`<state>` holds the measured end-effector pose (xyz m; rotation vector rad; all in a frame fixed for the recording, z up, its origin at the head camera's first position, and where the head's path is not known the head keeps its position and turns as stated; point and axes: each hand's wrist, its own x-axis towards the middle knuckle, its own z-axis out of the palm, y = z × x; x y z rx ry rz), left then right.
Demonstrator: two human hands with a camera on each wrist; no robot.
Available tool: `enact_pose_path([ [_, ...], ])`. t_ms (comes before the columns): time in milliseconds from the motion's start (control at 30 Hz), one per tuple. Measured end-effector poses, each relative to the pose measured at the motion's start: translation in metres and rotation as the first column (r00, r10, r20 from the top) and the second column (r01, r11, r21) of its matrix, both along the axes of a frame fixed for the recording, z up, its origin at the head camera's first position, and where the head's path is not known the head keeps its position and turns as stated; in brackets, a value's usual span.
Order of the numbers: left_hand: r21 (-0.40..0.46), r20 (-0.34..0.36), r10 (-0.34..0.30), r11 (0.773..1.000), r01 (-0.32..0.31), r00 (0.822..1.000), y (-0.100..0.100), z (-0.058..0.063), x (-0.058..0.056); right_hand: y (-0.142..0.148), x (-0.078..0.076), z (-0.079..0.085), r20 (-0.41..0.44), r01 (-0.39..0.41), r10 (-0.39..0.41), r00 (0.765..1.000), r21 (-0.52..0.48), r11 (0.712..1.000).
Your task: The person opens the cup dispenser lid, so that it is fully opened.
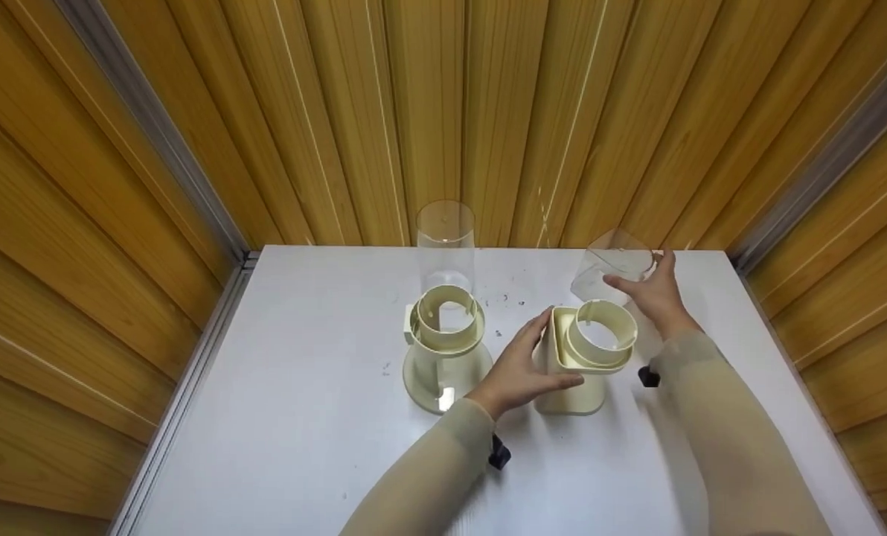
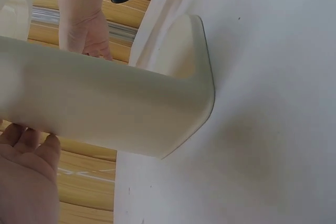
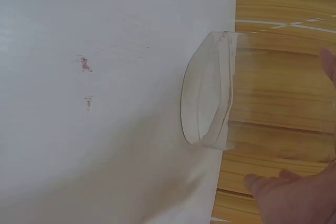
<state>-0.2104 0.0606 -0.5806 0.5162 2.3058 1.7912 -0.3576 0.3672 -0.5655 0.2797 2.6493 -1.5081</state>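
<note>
My left hand [image 1: 518, 376] grips a cream plastic stand [image 1: 551, 350] near its top, thumb along the front and fingers on the far side. This stand has a flat foot, an upright column and a round open collar on top. In the left wrist view the column [image 2: 105, 98] runs down to its foot on the table. Behind it, my right hand [image 1: 655, 290] holds a clear, angular-sided container [image 1: 600, 260] between thumb and fingers. The right wrist view shows the clear container [image 3: 210, 93] with its flat end at the table's back edge.
Left of my hands stands a second cream stand [image 1: 451, 350] with a round foot and a side knob. A clear cylinder [image 1: 445, 257] is behind it. The white table [image 1: 302, 387] has small dark marks, and wood-look panels [image 1: 428, 119] rise around it.
</note>
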Motion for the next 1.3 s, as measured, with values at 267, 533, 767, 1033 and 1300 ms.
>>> enact_pose_path([
  [267, -0.091, -0.059, 0.017, 0.996, -0.022, 0.998, -0.013, 0.032, 0.001, 0.011, 0.007, 0.025, -0.006, 0.0, 0.0, 1.0, 0.016, 1.0],
  [533, -0.124, -0.321, -0.018, 0.992, -0.023, 0.947, -0.04, 0.103, 0.015, 0.023, 0.013, 0.05, -0.11, -0.082, 0.087, 0.99, 0.044, 0.996],
  [767, -0.128, -0.487, 0.002, 0.989, -0.073, 0.873, -0.084, 0.151, 0.012, 0.037, 0.019, 0.063, -0.156, -0.128, 0.149, 0.976, 0.134, 0.983],
  [1033, -0.218, -0.578, 0.102, 0.937, -0.274, 0.809, -0.152, 0.173, -0.013, 0.047, 0.025, 0.066, -0.092, -0.137, 0.18, 0.979, 0.351, 0.926],
  [1300, -0.366, -0.545, 0.278, 0.77, -0.522, 0.791, -0.227, 0.16, -0.053, 0.054, 0.027, 0.061, -0.102, -0.088, 0.149, 0.984, 0.449, 0.889],
])
